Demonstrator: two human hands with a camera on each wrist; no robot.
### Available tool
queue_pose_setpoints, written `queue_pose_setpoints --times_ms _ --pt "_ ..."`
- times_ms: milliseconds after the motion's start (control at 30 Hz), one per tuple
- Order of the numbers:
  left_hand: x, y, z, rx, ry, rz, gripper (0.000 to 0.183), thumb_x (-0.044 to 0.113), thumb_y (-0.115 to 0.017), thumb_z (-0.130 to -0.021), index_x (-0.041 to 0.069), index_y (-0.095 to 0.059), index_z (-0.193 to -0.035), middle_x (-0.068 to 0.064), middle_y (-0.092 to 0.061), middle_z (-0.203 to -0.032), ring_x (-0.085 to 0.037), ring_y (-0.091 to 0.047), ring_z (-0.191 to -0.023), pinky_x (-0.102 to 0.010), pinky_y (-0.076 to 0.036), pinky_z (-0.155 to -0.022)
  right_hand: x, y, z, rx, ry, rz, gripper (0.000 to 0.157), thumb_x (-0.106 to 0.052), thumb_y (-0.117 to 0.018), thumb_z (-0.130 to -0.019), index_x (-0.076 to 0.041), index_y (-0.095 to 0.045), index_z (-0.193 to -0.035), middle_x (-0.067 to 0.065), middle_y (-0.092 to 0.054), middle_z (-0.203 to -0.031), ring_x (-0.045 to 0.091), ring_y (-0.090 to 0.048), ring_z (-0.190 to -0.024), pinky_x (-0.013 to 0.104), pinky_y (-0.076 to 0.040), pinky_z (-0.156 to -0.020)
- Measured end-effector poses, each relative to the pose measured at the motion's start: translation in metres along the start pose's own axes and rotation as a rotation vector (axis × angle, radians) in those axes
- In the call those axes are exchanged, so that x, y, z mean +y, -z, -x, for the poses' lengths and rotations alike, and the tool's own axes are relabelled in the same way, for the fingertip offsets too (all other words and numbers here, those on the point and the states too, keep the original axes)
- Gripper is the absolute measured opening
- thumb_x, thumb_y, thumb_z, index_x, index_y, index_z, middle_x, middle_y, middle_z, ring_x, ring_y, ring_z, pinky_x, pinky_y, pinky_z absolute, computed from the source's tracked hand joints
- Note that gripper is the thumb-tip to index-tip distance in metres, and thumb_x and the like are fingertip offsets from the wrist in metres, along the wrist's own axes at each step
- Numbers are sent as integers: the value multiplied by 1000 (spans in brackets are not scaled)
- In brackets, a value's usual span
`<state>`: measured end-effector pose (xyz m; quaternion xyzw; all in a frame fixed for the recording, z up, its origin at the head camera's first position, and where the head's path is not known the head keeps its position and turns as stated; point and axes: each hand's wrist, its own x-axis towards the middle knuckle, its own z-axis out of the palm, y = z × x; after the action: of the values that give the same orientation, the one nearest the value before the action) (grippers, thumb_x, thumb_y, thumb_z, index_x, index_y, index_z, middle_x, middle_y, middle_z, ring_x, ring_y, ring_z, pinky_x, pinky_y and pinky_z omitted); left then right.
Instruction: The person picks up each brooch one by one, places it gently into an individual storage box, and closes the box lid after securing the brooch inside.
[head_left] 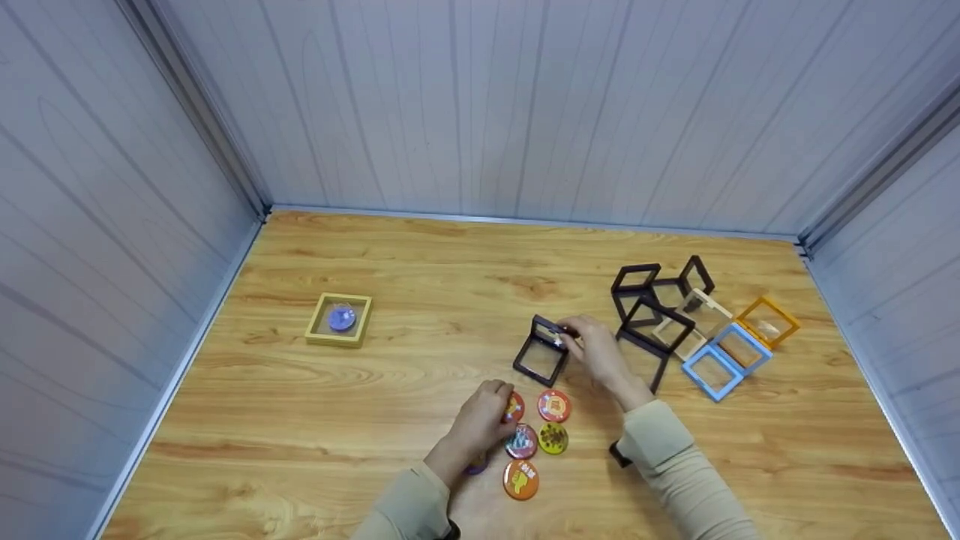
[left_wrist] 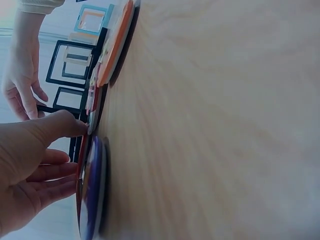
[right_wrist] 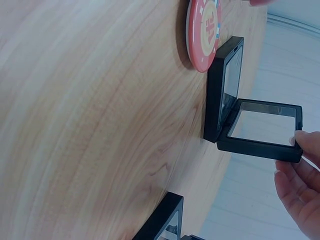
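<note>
My right hand point(head_left: 598, 352) pinches the raised half of an open black hinged display frame point(head_left: 541, 361) between thumb and fingers. Its other half lies flat on the table, and clear film shows inside both halves in the right wrist view. Thumb and fingertips of my left hand point(head_left: 478, 421) are at opposite edges of a red round button badge point(head_left: 515, 407), partly covered by the hand. Close by lie a red badge point(head_left: 554, 406), a yellow one point(head_left: 553, 438), a multicoloured one point(head_left: 521, 442) and an orange one point(head_left: 520, 480). A purple badge point(left_wrist: 91, 192) sits beneath the left hand.
To the right stand several open hinged frames: black ones point(head_left: 658, 324), a cream one point(head_left: 705, 311), a blue one point(head_left: 726, 360) and an orange one point(head_left: 780, 322). At left lies a closed yellow frame point(head_left: 335, 341) holding a purple badge point(head_left: 342, 319). Pale panels point(head_left: 487, 112) enclose the wooden table.
</note>
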<state>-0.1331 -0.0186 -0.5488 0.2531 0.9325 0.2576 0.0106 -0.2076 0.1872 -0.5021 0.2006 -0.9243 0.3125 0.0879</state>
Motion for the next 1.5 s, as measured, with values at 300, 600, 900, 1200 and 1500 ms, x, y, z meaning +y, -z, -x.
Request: queue_pose_setpoints --times_ms 300,600,900,1200,1500 --pt "3 2 -11 117 -52 -41 43 17 -70 -68 -7 -57 -102 -13 -56 -94 -22 -53 -85 -29 -47 -74 0 2 -1 -32 -25 9 21 -5 -59 -82 1 -62 -102 15 -61 -99 29 -57 -92 39 -45 -82" --pt "8 2 -33 174 -72 -75 43 20 -71 -69 -4 -58 -101 -13 -56 -93 -21 -53 -85 -28 -47 -73 2 1 -2 7 26 7 18 -3 -61 -80 2 -63 -98 15 -62 -94 29 -58 -86 39 -47 -77" --pt "10 -1 -56 150 -33 -77 47 21 -73 -67 -5 -57 -102 -12 -56 -91 -20 -52 -82 -28 -47 -71 1 1 -1 2 10 -1 20 -4 -62 -80 2 -62 -99 15 -62 -96 30 -58 -89 39 -46 -80" --pt "8 -7 -74 169 -31 -114 39 18 -69 -67 -3 -58 -97 -13 -57 -93 -22 -52 -85 -28 -46 -73 0 1 -1 6 10 -10 19 -4 -61 -80 2 -62 -98 16 -62 -96 30 -58 -89 39 -46 -78" --pt "12 -11 -84 188 -37 -142 41 19 -69 -67 -3 -58 -99 -12 -58 -92 -21 -53 -84 -29 -47 -73 2 -1 -1 37 48 -16 15 -1 -61 -80 4 -63 -94 15 -62 -90 26 -59 -80 36 -49 -68"
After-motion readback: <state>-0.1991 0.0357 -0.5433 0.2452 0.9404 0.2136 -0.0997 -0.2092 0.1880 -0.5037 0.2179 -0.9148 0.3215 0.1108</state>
